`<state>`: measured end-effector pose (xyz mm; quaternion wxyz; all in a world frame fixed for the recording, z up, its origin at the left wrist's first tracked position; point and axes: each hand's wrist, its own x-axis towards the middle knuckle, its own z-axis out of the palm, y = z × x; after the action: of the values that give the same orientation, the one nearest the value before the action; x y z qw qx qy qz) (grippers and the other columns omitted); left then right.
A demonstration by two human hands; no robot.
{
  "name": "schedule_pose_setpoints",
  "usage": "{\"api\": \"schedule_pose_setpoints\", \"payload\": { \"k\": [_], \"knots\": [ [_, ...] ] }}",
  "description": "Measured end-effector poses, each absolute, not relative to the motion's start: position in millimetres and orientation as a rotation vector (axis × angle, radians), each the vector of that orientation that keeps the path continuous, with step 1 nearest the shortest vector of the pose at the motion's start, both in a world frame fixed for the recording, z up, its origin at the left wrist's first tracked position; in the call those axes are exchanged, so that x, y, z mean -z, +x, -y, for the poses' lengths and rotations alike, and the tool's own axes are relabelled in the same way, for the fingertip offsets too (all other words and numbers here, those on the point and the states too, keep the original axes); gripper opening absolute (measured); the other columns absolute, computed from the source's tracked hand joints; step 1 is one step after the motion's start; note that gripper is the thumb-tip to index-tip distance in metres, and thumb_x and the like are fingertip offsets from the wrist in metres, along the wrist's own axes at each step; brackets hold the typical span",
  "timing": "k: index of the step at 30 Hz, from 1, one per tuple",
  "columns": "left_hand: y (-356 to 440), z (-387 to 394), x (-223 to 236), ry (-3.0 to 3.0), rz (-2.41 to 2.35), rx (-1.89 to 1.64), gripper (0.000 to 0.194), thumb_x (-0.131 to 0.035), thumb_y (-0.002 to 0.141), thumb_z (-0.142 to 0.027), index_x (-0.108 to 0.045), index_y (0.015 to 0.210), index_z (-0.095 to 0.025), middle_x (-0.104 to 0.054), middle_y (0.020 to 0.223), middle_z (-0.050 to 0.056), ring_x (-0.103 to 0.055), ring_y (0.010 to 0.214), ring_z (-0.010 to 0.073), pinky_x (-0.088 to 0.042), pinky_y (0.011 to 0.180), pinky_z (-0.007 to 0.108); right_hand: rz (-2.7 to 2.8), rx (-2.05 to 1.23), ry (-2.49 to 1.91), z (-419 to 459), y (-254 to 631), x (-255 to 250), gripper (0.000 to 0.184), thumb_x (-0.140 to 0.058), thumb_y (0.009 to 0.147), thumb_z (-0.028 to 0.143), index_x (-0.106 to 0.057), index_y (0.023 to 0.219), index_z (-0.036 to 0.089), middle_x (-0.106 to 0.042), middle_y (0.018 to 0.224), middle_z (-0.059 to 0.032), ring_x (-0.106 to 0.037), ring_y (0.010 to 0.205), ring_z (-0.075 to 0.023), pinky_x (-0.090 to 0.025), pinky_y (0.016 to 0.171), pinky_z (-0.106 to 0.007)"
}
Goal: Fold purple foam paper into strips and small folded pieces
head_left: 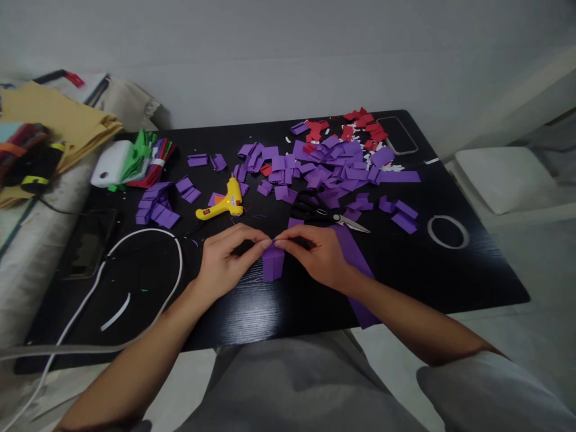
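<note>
Between my hands is a small folded piece of purple paper (272, 265), with creases running down its front. My left hand (229, 255) pinches its top left corner between thumb and forefinger. On the other side, my right hand (317, 252) pinches the top right corner in the same way. A long purple paper strip (355, 264) lies partly under my right wrist. Just beyond my hands rest a yellow hot glue gun (225, 203) and scissors (344, 221) with black handles, their blades pointing right.
Folded purple pieces (333, 159) and red pieces (371, 129) lie heaped at the back of the black table (243, 318). A roll of tape (447, 232) sits at right. A white cable (180, 264) loops at left, near a dark phone (85, 243) and bundled coloured sheets (148, 159).
</note>
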<state>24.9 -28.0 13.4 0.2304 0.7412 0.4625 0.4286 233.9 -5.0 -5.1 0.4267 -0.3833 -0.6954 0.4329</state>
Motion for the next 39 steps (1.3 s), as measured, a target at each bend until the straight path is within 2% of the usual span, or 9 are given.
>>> {"api": "schedule_pose_setpoints", "payload": {
  "k": [7,13,23,39],
  "knots": [
    [22.8,26.1,-10.9,2.096,-1.226,-1.143,0.003,-0.071,0.094,-0.021,-0.073,0.093,-0.019,-0.077,0.086,0.002,-0.071,0.078,0.0147,-0.056,0.075,0.027,1.743,-1.089,-0.965,4.6,234.0,5.6,0.006,-0.076,0.092,0.029,-0.08,0.093,0.024,-0.082,0.091,-0.0005,-0.076,0.083,-0.0177,-0.059,0.081,-0.03],
    [18.3,24.0,-13.8,2.151,-1.129,-1.07,0.005,-0.067,0.095,-0.019,-0.072,0.094,-0.019,-0.075,0.089,0.005,-0.07,0.084,0.0176,-0.057,0.079,0.031,1.795,-1.103,-0.948,6.4,233.8,1.9,0.005,-0.075,0.093,0.026,-0.078,0.091,0.023,-0.082,0.091,-0.0004,-0.075,0.082,-0.0173,-0.058,0.079,-0.029],
    [17.5,24.7,-7.2,2.076,-1.161,-1.024,0.006,-0.066,0.096,-0.021,-0.069,0.09,-0.019,-0.072,0.085,0.003,-0.067,0.078,0.0153,-0.054,0.073,0.028,1.951,-1.082,-0.924,1.9,238.0,-2.9,0.005,-0.072,0.091,0.024,-0.076,0.092,0.02,-0.078,0.083,0.0005,-0.072,0.074,-0.0144,-0.054,0.071,-0.026],
    [20.2,24.3,-7.2,2.016,-1.208,-1.016,0.009,-0.068,0.094,-0.024,-0.071,0.087,-0.019,-0.073,0.081,0.003,-0.067,0.074,0.0143,-0.054,0.07,0.026,1.991,-1.1,-0.942,0.4,239.4,-2.8,0.006,-0.07,0.092,0.024,-0.075,0.093,0.02,-0.078,0.083,-0.0004,-0.07,0.074,-0.0143,-0.053,0.069,-0.025]
  ]
}}
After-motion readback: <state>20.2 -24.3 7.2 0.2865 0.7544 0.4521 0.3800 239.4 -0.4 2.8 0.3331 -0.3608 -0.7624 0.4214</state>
